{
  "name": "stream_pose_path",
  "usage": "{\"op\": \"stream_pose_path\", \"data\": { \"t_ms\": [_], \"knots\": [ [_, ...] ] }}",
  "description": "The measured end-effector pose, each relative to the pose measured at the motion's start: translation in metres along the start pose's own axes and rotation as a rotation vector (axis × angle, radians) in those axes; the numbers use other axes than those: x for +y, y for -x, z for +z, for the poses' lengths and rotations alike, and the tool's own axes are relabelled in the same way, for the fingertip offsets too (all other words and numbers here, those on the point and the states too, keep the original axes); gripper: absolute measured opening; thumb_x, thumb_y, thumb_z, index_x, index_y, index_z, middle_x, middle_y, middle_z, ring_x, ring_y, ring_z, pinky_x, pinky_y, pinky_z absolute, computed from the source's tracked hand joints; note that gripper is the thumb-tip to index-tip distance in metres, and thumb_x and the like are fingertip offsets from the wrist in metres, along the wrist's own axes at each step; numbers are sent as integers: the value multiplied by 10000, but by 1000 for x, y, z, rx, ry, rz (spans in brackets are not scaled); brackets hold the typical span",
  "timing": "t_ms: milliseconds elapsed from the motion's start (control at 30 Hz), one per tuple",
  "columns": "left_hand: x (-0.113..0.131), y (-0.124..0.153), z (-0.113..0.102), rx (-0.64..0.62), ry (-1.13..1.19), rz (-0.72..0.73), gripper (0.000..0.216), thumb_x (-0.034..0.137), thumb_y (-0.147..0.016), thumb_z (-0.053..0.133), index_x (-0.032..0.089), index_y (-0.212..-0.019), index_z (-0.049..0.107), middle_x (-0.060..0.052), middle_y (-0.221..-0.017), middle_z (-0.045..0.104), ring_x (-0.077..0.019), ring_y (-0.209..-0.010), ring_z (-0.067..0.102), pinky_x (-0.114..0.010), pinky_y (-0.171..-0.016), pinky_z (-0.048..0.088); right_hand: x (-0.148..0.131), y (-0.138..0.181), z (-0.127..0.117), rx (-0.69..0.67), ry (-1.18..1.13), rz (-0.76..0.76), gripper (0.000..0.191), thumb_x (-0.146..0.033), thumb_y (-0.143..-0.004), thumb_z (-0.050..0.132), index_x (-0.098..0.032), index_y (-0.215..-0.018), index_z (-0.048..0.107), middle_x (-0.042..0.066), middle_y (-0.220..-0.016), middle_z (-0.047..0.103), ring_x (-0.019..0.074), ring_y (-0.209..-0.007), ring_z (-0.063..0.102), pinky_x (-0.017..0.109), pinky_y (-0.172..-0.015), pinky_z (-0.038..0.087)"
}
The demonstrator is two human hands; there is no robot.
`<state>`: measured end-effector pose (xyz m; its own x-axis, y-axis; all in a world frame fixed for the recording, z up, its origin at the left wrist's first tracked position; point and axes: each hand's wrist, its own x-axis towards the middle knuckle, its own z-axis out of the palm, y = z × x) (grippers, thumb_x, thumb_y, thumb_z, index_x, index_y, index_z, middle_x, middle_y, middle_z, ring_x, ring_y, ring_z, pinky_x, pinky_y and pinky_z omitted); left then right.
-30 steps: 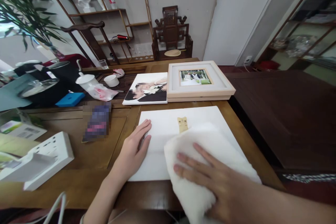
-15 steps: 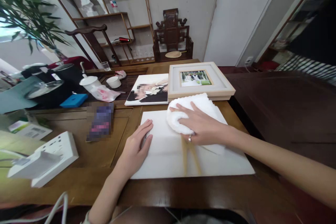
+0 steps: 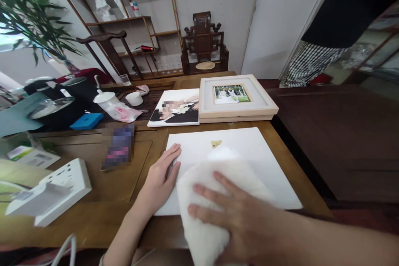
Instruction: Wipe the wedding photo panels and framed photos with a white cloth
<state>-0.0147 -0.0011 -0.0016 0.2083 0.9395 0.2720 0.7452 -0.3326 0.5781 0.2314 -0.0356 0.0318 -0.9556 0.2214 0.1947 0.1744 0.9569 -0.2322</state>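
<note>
A white rectangular board (image 3: 268,162) lies flat on the wooden table. A small tan piece (image 3: 216,144) with a dark dot shows near the board's far edge; the towel hides whatever is below it. My left hand (image 3: 160,178) rests on the board's left edge, fingers stretched out and holding nothing. My right hand (image 3: 237,212) has a white towel (image 3: 202,191) under its spread fingers. The towel covers the near middle of the board and hangs past its front edge. Some blur lies over the right hand.
Beyond the board stand a framed photo (image 3: 231,93) and a photo panel (image 3: 177,108). At left lie a white power strip (image 3: 65,191), a blue box (image 3: 87,121) and a pixelated packet (image 3: 118,147). A person in a checked garment (image 3: 311,60) stands at back right.
My right hand has drawn the towel from the board's far part toward me, over the tan legs. My left hand has stayed put. A person has come further into view at back right.
</note>
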Motion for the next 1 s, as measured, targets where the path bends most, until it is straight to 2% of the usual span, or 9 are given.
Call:
{"op": "stream_pose_path", "data": {
  "t_ms": [133,233,333,467,633,767,833,900,1000],
  "knots": [
    [2,-1,0,-1,-10,-11,391,308,-916,454,113,-1230,582,-132,-1372,537,-235,-1300,472,-435,-1117,342,33,-8,-11,-5,-86,158,443,-267,-727,634,-248,-1169,623,129,-1470,383,339,-1388,224,658,-1072,111],
    [3,0,0,0,-11,-7,392,309,-915,453,104,-1222,585,-139,-1368,540,-232,-1300,473,-429,-1113,347,61,-24,-17,38,-75,361,445,-193,-766,569,-159,-1209,587,187,-1459,380,297,-1403,193,606,-1096,105],
    [3,0,-1,-4,-6,-1,395,306,-917,444,94,-1220,583,-145,-1372,534,-227,-1304,468,-420,-1114,347,76,-40,-18,44,-71,505,503,-195,-792,542,-123,-1289,521,224,-1456,368,315,-1408,164,611,-1091,114],
    [4,0,-2,-12,-11,-1,412,300,-920,425,89,-1247,562,-148,-1378,527,-224,-1311,459,-415,-1118,341,63,-46,-17,-35,-3,422,509,-151,-758,571,-191,-1266,565,179,-1477,356,369,-1397,163,662,-1065,102],
    [3,0,-3,-30,-18,-5,426,281,-935,375,103,-1290,531,-133,-1414,491,-217,-1339,421,-424,-1134,315,6,-31,1,-15,38,164,328,-331,-772,641,-266,-1091,679,165,-1463,383,436,-1337,288,702,-1020,202],
    [3,0,-3,-61,-3,-7,437,287,-946,351,116,-1312,518,-114,-1450,448,-208,-1369,372,-416,-1154,273,-23,-21,19,147,104,118,326,-416,-917,473,-216,-1070,680,109,-1286,595,325,-1240,479,575,-1020,377],
    [2,1,-3,-75,0,-1,449,282,-951,332,108,-1328,502,-114,-1463,428,-206,-1383,345,-421,-1158,259,-21,-18,14,128,46,109,265,-388,-903,499,-246,-1035,680,89,-1306,583,305,-1249,476,562,-1034,366],
    [1,1,-3,-87,-8,9,455,266,-952,313,102,-1338,491,-119,-1466,421,-208,-1390,330,-433,-1161,247,-7,-17,3,47,-65,141,253,-332,-818,598,-261,-1052,663,113,-1397,492,322,-1311,393,598,-1062,284],
    [-2,2,-2,-113,-23,39,460,240,-953,294,117,-1362,465,-113,-1493,373,-215,-1409,279,-456,-1165,217,21,-21,-13,37,-125,358,411,-207,-727,628,-166,-1136,627,224,-1466,352,330,-1364,289,567,-1099,197]
  ]
}}
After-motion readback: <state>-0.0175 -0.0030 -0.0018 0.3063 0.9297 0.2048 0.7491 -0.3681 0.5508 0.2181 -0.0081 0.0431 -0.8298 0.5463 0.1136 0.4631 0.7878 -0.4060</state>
